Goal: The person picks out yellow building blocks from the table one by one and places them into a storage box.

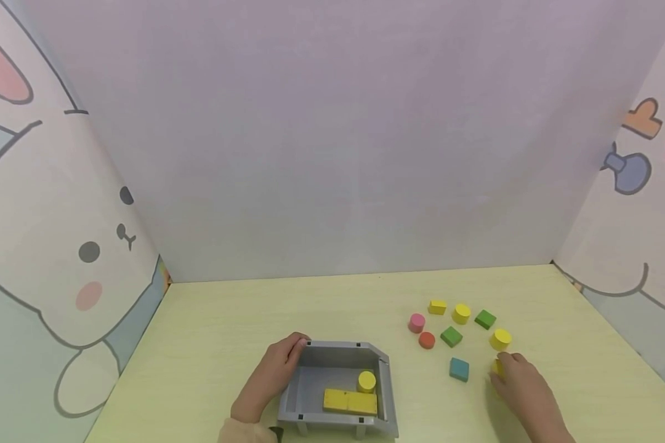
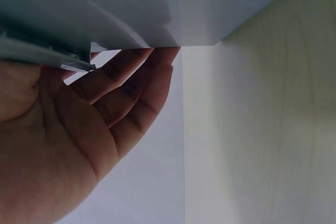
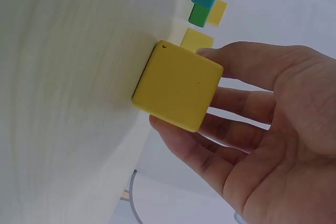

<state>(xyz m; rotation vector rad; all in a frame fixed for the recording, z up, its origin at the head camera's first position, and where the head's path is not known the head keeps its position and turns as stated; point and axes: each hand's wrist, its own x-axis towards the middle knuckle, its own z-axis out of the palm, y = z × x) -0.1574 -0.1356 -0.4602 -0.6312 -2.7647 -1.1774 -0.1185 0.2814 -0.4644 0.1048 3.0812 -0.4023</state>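
Note:
A grey plastic bin (image 1: 338,354) stands at the front of the table, with a yellow cylinder (image 1: 366,381) and yellow rectangular blocks (image 1: 350,402) inside. My left hand (image 1: 277,363) grips the bin's left side near its far corner. From below, the left wrist view has the fingers (image 2: 142,103) bent up against the bin's wall (image 2: 157,14). Off to the right, my right hand (image 1: 523,387) holds a yellow block (image 3: 178,85) between thumb and fingers, low over the table. In the head view the hand covers most of that block.
Left of the right hand lies a teal block (image 1: 459,369). Farther back are green blocks (image 1: 451,336), yellow cylinders (image 1: 500,339), a small yellow block (image 1: 437,307), a pink cylinder (image 1: 417,323) and a red disc (image 1: 427,339). A pale wall (image 1: 338,154) closes off the table's back.

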